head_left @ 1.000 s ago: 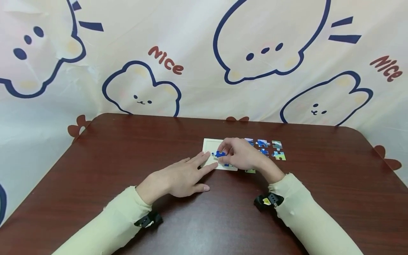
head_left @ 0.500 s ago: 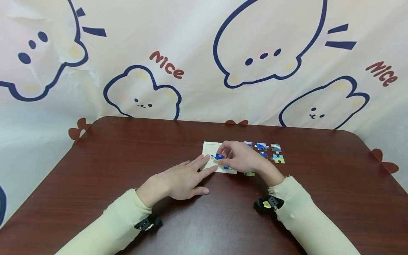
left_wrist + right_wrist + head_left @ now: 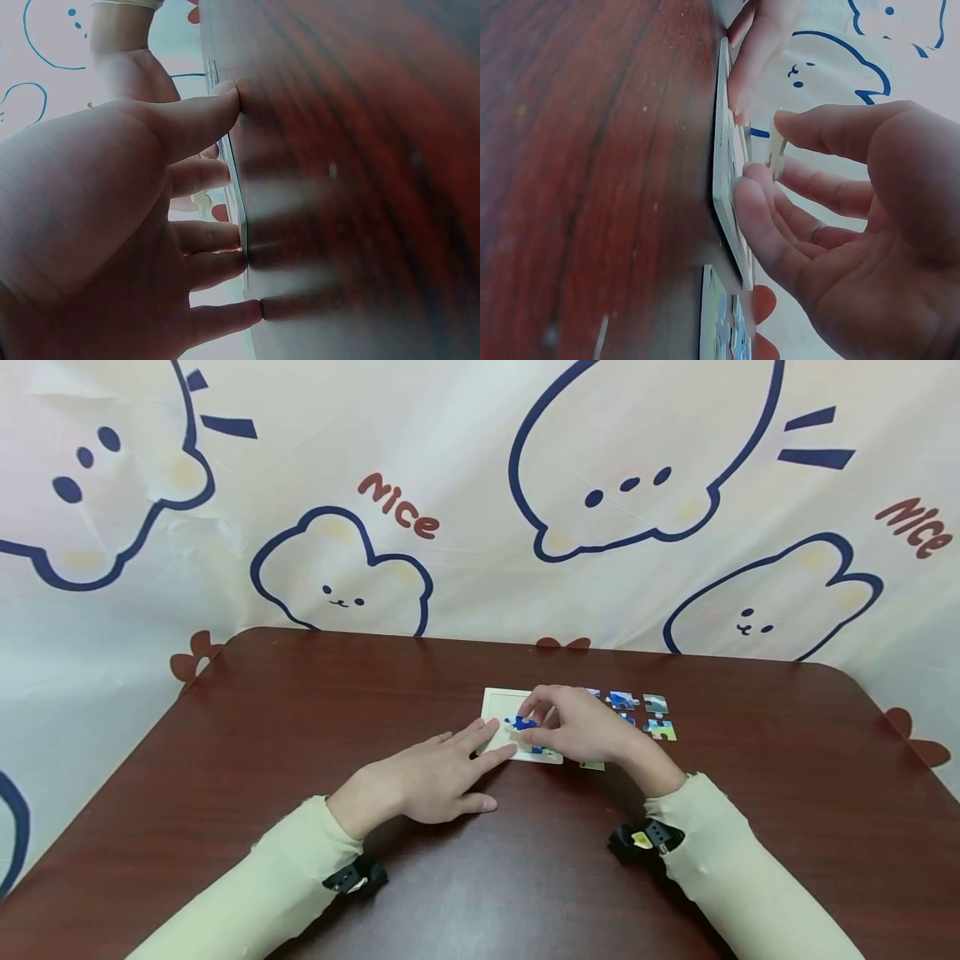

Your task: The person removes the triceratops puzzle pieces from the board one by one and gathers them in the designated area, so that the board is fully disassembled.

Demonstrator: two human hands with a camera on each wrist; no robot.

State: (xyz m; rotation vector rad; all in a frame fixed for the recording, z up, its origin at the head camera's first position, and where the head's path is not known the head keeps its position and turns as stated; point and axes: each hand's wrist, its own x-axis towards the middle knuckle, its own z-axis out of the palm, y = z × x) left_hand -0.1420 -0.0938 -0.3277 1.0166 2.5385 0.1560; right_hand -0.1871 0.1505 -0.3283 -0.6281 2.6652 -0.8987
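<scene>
A white puzzle tray [image 3: 498,700] lies flat on the dark wooden table [image 3: 300,718]. My right hand [image 3: 542,717] pinches a blue puzzle piece [image 3: 520,723] just over the tray's middle. In the right wrist view, thumb and finger of the right hand [image 3: 795,172] hold the piece [image 3: 777,152] a little off the tray [image 3: 724,150]. My left hand [image 3: 465,768] lies flat on the table, fingers straight, with its fingertips against the tray's near left corner. The left wrist view shows the left hand [image 3: 202,217] pressing the tabletop beside the tray's edge [image 3: 234,176].
Several loose coloured pieces [image 3: 655,702] lie in rows right of the tray, partly hidden behind my right hand. A green piece [image 3: 592,766] sits at the tray's near right corner. A cartoon-printed cloth [image 3: 480,510] hangs behind the table's far edge.
Hardly anything differs beyond a small shift of the view. The right hand still holds the blue piece over the tray, and the left hand stays flat at the corner.
</scene>
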